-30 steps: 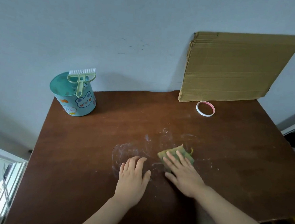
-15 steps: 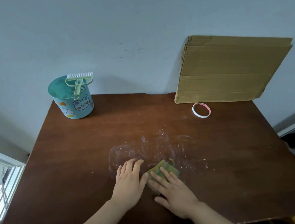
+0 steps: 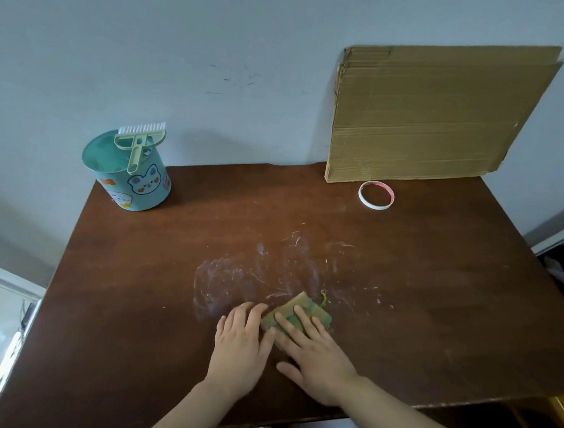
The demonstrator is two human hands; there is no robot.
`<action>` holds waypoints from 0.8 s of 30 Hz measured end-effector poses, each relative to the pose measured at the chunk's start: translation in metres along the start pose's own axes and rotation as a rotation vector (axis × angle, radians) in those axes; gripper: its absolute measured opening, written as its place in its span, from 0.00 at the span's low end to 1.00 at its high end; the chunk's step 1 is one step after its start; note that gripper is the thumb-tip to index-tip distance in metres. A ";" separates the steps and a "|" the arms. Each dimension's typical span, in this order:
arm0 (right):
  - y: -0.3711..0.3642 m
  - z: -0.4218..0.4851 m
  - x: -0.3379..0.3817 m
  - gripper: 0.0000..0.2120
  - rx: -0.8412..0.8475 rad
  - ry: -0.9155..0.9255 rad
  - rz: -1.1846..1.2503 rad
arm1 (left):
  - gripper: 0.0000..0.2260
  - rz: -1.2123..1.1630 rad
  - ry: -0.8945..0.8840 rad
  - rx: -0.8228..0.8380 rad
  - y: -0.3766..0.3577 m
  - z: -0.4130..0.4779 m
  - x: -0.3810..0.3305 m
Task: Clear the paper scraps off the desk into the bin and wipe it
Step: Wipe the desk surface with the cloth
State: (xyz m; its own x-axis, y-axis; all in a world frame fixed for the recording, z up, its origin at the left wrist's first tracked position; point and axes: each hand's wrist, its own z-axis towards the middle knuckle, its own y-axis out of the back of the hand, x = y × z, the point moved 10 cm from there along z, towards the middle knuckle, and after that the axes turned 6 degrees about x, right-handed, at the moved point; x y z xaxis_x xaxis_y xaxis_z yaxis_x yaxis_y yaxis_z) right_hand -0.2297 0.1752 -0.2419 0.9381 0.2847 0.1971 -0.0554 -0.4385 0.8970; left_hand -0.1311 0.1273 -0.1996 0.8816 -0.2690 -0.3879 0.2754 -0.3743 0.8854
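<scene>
Desk [image 3: 133,286] bears left hand [image 3: 240,342] flat, right hand [image 3: 316,361] flat on cloth [image 3: 304,301].

Table [image 3: 436,293]: dark brown wood, smooth, low sheen, w/ chalky white smears mid-top. Cloth [image 3: 313,309]: green-yellow fabric, soft, matt. Cardboard [image 3: 433,117]: corrugated, ridged, matt brown. Bin [image 3: 141,189]: smooth teal, slight gloss, stickers. Brush [image 3: 137,148]: pale green plastic, white bristles. Wall [image 3: 151,51]: matt paint.

A bin [image 3: 134,185] stands at the desk's [image 3: 436,293] far left corner, a brush [image 3: 137,148] across its rim. At far right cardboard [image 3: 433,117] leans on the wall [image 3: 220,40], a tape ring [image 3: 375,206] just before it. Near centre, a cloth [image 3: 313,309] lies under the right hand [image 3: 313,361].
</scene>
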 end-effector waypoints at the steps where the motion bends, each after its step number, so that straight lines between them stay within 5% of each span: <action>1: -0.001 -0.011 -0.006 0.28 0.002 -0.018 -0.045 | 0.20 0.010 -0.008 0.005 -0.002 -0.001 -0.005; 9: 0.025 0.000 -0.132 0.29 0.009 -0.433 0.150 | 0.20 0.033 -0.048 0.016 -0.010 -0.005 -0.031; 18: -0.005 -0.028 -0.052 0.33 -0.035 -0.158 0.104 | 0.20 0.045 -0.040 0.045 -0.019 -0.005 -0.037; 24: 0.001 -0.048 -0.127 0.28 -0.032 -0.433 0.166 | 0.20 0.033 -0.082 0.068 -0.026 -0.008 -0.056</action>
State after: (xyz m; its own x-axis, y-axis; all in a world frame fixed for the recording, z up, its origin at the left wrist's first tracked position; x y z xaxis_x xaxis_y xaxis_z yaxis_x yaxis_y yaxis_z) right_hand -0.3652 0.1793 -0.2473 0.9716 -0.1723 0.1622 -0.2214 -0.4196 0.8803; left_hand -0.1845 0.1588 -0.1986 0.8546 -0.3528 -0.3810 0.2178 -0.4226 0.8797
